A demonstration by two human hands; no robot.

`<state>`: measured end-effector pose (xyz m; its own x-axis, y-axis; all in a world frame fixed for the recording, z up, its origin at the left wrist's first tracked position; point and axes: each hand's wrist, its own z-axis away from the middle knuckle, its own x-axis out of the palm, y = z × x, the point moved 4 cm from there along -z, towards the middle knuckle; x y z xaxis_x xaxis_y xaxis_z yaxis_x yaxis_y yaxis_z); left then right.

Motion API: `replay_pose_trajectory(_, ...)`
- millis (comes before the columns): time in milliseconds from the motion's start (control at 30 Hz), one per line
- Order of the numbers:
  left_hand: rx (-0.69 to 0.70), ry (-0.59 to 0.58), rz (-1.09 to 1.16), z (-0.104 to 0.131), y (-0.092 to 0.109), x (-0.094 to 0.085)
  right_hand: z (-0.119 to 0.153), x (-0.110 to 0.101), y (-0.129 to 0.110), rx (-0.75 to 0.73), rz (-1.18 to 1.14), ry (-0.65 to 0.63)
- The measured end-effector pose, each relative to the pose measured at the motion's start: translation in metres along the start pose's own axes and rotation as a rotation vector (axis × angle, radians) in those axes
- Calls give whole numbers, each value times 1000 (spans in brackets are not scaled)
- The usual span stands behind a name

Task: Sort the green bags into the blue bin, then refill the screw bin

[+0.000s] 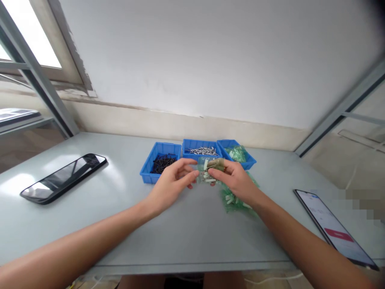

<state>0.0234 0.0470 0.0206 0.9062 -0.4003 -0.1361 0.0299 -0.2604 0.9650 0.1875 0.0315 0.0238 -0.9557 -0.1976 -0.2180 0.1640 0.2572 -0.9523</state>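
My right hand (234,176) pinches a small clear greenish plastic bag (205,164) that has white pieces and metal screws inside. At the bag's left edge is my left hand (171,182), its thumb tip touching or very near the plastic and its fingers curved and apart. Just behind my hands stand three blue bins: the left bin (146,172) holds black screws (162,162), the middle bin (188,143) silvery screws (203,151), and the right bin (250,162) green bags (236,153). More filled green bags (231,200) lie under my right wrist.
A dark phone-like device (63,178) lies on the grey table (186,237) at the left. On the right is a phone (333,228) with a lit screen. Metal frame posts rise at both sides, and a wall stands behind the bins.
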Motion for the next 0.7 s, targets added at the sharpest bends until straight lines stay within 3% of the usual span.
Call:
replay_pose_trajectory(67,-21,-45,6,0,1,2,0,0,-2,14,-11,-17)
replay_pose_trajectory(200,-21,33,-11,2,7,-1,0,-4,-7,-27,24,-12)
replay_pose_trajectory(300,-25,6,-15,2,7,0,-3,-11,-9,-74,108,-22)
replay_pose_trajectory(367,-30,-54,-31,3,4,3,-6,-27,-8,-110,249,68)
replay_pose_trajectory(500,-14,-135,-125,6,0,7,-12,-82,-3,-200,679,513)
replay_pose_trajectory(600,9,-188,-229,9,0,9,-17,-110,11,-102,920,562)
replay_pose_trajectory(700,22,-252,-325,12,1,13,-20,-120,26,79,1083,450)
